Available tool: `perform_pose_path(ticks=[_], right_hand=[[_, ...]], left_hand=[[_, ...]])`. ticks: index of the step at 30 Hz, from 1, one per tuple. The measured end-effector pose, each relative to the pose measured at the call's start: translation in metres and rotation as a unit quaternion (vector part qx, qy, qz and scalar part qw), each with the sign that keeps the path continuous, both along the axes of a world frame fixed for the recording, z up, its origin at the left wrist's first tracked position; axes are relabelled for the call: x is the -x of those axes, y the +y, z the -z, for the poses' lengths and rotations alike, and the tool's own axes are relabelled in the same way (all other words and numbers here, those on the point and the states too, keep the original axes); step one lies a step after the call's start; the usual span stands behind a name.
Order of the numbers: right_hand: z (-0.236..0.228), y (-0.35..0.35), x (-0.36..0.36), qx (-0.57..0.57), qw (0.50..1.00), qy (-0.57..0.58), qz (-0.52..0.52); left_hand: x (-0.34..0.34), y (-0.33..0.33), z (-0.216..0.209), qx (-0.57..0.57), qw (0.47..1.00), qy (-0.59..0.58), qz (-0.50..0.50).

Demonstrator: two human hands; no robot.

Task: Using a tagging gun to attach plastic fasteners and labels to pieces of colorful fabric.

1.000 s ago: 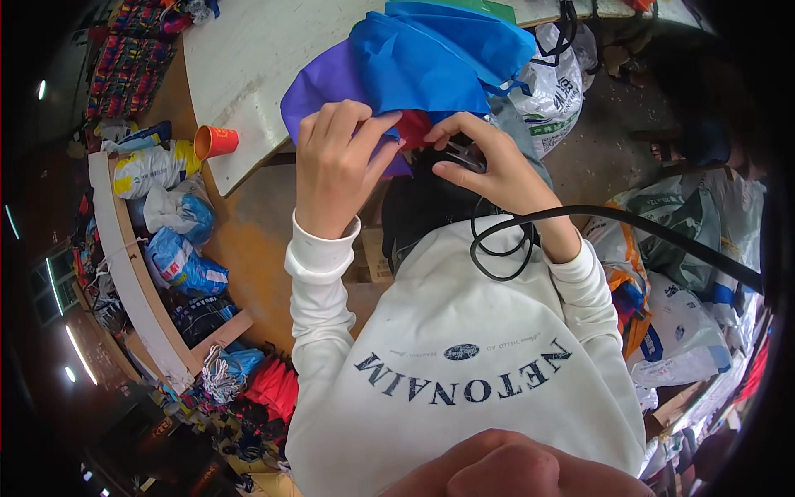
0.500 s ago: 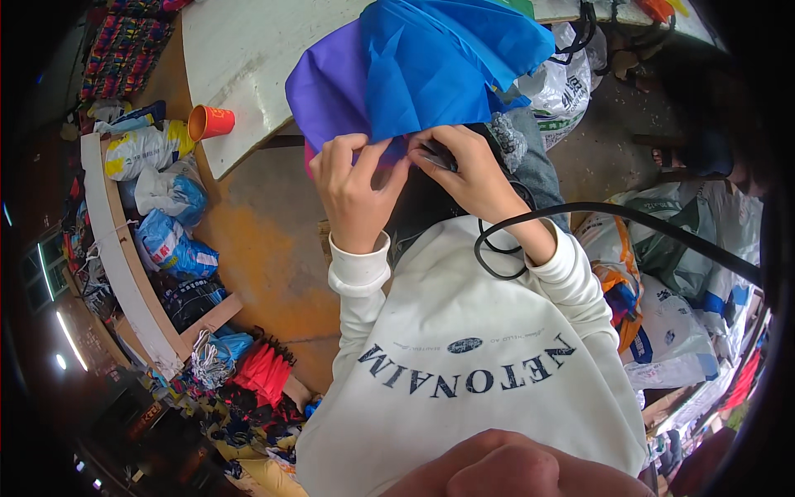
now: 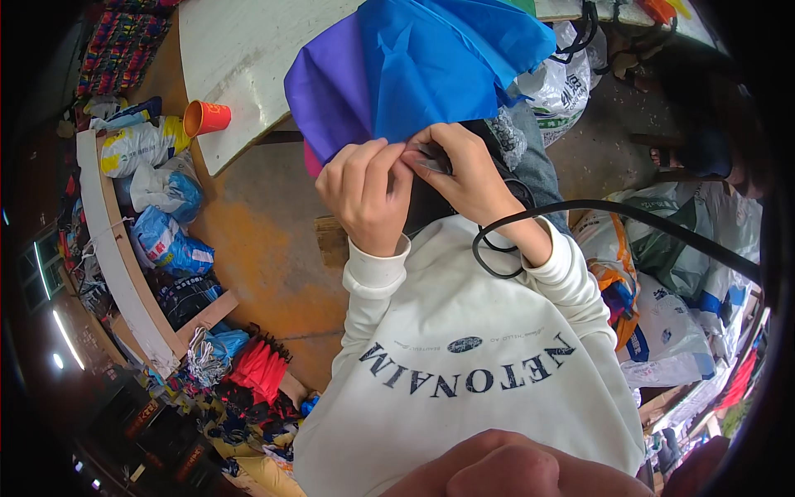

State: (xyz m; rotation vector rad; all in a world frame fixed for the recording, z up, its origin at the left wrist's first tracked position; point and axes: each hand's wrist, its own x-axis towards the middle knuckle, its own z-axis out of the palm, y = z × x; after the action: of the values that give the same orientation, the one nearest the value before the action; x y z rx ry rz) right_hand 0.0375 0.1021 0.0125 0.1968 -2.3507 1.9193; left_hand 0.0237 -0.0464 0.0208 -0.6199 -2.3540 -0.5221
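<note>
While the left hand pinches the coloured cloth, the right hand curls round a small grey object.

A head-worn fisheye camera, the left of a side-by-side pair, looks steeply down over the wearer's white sweatshirt at the near side, with the left hand and right hand at close range just beyond and the desk farther off; a pale board bows along the left, and dark corners frame the view.
</note>
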Motion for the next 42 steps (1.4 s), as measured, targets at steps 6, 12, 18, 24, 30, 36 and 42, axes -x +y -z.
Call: perform_pose_path(ticks=[6,12,18,24,30,36,42], right_hand=[[0.001,0.0,0.0,0.003,1.0,-0.002,-0.001],[0.0,0.004,-0.002,-0.008,0.998,-0.018,-0.06],[0.0,0.013,-0.006,-0.054,0.993,-0.017,-0.106],[-0.003,0.012,-0.008,-0.059,0.991,-0.028,-0.116],[-0.006,0.012,-0.009,-0.067,0.994,-0.011,-0.083],[-0.008,0.012,-0.009,-0.06,0.994,-0.025,-0.084],[-0.006,0.013,-0.006,-0.05,0.995,0.003,-0.081]], left_hand=[[-0.002,-0.002,0.002,-0.013,1.0,-0.006,0.003],[-0.006,-0.008,0.004,-0.111,0.989,-0.095,0.01],[-0.01,-0.017,0.006,-0.239,0.949,-0.206,0.007],[-0.01,-0.028,0.015,-0.334,0.897,-0.285,0.053],[-0.011,-0.03,0.013,-0.35,0.874,-0.33,0.073],[-0.012,-0.029,0.013,-0.345,0.87,-0.342,0.083],[-0.011,-0.029,0.012,-0.338,0.873,-0.341,0.084]])
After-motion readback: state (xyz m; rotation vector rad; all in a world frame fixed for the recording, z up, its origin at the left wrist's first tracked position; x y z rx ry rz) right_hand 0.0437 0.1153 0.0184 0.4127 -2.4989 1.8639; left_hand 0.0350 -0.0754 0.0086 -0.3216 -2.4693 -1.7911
